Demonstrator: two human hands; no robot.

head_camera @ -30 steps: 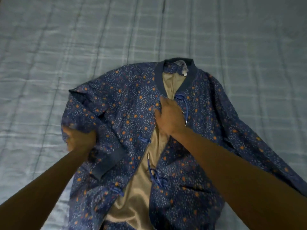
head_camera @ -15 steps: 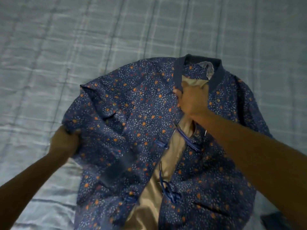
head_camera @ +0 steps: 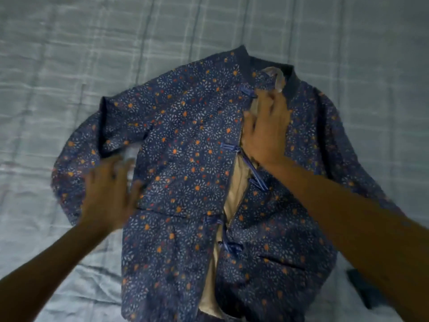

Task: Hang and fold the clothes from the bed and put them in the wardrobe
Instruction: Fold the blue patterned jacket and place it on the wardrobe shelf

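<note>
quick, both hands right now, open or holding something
Left hand: open, fingers spread over a sleeve of the jacket; blurred, contact unclear.
Right hand: open, fingers flat on the jacket near its collar.

The bed [head_camera: 69, 66] was covered by a pale blue-grey quilt [head_camera: 371, 54] crossed with faint lighter plaid lines and stitched seams, lightly creased. Directly on it lay 1 dark blue jacket [head_camera: 190, 147] flecked with white and orange, front up, its collar [head_camera: 243, 59] toward the far side. The front stood partly open along the zip, showing a beige lining [head_camera: 239, 180]. 3 blue cord fastenings [head_camera: 229, 146] sat along the front edge on the person's left. Beside the jacket's near right edge, a dark object [head_camera: 362, 287] lay on the quilt, too dim to identify.
</note>
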